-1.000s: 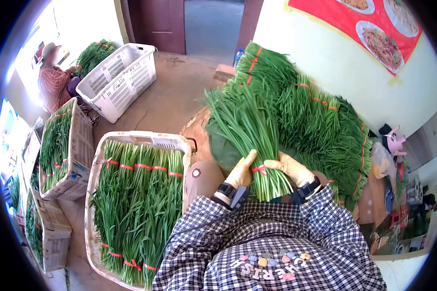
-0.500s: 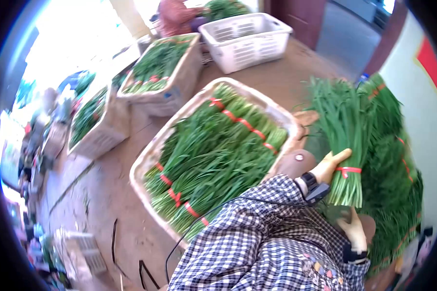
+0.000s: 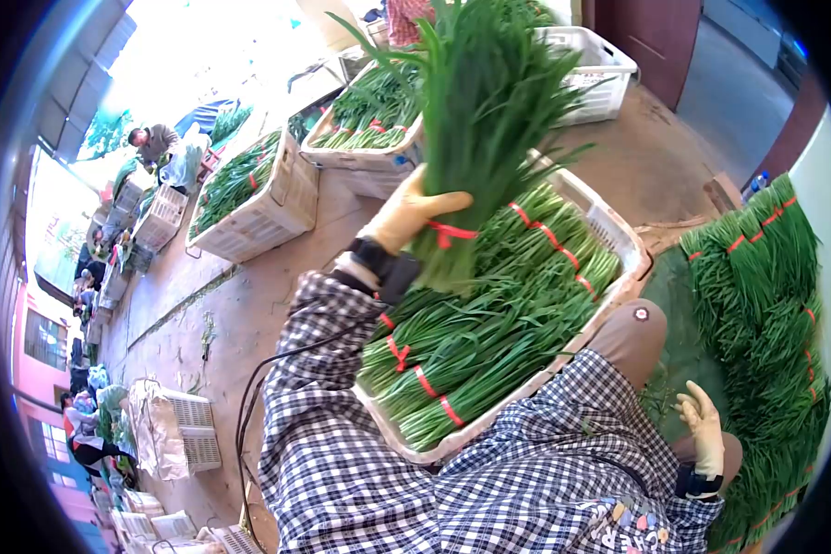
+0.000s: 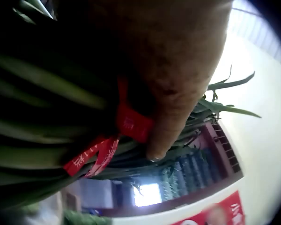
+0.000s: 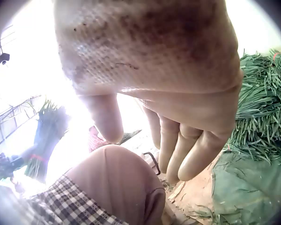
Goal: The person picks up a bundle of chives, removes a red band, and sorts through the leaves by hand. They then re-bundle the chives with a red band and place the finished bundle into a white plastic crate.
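My gloved left hand point(image 3: 406, 210) grips a bundle of garlic chives point(image 3: 499, 111) just around its red tape point(image 3: 452, 232). Long leaves point up and away, and the pale cut ends hang over the crate point(image 3: 639, 263) in front of me. Inside that crate lie rows of taped chive bundles point(image 3: 517, 319). The left wrist view shows the thumb point(image 4: 171, 122) beside the red tape and stems. Over by my right knee, the gloved right hand point(image 3: 704, 429) holds nothing, its fingers loosely extended; the right wrist view shows that hand point(image 5: 178, 103) with thumb and fingers apart.
A pile of taped chive bundles point(image 3: 757, 305) lies along the right wall, beside a green sheet point(image 3: 688, 346). More filled crates point(image 3: 272, 212) stand ahead to the left, with a white crate point(image 3: 609, 88) farther back. A black cable point(image 3: 249, 397) runs from my left sleeve.
The view has turned left. My left hand has carried the bundle from over my lap to above the crate. The right hand has let go of the bundle and stayed near my right knee.
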Tool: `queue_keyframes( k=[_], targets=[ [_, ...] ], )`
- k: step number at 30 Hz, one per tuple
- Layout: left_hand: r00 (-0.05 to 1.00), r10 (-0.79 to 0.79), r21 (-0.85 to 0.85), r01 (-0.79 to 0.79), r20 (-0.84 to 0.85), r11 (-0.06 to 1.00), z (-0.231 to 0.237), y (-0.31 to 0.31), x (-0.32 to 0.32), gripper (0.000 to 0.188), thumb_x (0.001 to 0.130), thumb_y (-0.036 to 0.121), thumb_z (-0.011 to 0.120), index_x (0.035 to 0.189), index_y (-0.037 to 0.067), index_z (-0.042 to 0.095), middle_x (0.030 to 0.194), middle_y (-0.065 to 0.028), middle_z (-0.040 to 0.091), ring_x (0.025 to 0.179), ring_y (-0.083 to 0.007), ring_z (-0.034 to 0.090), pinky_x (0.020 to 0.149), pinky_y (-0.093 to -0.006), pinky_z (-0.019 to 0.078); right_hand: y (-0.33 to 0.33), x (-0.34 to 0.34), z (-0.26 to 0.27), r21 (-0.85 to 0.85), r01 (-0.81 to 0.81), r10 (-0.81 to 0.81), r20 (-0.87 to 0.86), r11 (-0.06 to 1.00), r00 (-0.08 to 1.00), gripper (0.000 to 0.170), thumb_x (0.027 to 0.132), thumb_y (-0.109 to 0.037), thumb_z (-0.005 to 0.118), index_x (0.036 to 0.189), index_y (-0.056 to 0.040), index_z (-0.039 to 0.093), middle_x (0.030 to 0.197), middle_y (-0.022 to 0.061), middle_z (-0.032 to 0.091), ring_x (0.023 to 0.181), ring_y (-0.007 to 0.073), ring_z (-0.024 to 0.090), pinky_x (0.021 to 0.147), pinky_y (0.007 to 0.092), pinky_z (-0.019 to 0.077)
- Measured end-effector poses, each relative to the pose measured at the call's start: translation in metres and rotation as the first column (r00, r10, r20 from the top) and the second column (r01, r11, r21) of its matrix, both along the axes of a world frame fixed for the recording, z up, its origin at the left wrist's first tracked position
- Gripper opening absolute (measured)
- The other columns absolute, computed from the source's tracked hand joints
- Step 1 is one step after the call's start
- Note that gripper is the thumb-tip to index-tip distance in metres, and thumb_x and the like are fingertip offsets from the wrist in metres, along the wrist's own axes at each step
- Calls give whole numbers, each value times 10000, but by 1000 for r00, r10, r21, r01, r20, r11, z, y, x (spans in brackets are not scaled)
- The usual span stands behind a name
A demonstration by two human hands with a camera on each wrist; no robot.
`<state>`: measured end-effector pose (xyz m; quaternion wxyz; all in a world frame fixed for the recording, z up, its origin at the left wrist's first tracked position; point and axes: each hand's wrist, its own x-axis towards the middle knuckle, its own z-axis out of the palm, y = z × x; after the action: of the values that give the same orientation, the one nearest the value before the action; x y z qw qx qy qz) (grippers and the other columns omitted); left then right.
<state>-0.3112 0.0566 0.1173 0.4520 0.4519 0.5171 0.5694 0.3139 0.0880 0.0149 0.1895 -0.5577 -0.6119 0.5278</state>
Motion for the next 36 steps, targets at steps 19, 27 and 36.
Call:
queue_keyframes(
  k=[19,27,36],
  targets=[
    [1,-318,-273,-515,-948,813,-153,-147,-83,944,779,437,817,1529,44,402,1304,-176,605,1145,-364,629,1015,-444,491,31,-76,-5,-63,-166,169,59,984,984,533,1010,-200,655,1473,19,506,1331,185,653,1244,257,622,1070,360,473],
    [441,-333,-512,-389,-833,766,-176,-140,-132,791,798,430,822,1400,23,510,1225,-266,669,1158,-399,644,995,-464,507,20,-81,9,-78,-67,69,29,995,997,522,1013,-160,645,1481,18,500,1332,183,657,1244,250,617,1080,359,466],
    [311,-441,-539,-432,-842,723,-99,-85,-95,1196,711,606,857,1567,-14,297,1471,-258,517,1327,-401,536,1110,-451,450,26,-68,-1,-68,-125,129,62,990,990,539,1014,-221,649,1474,18,500,1295,184,684,1202,238,648,1046,333,490]
  ],
)
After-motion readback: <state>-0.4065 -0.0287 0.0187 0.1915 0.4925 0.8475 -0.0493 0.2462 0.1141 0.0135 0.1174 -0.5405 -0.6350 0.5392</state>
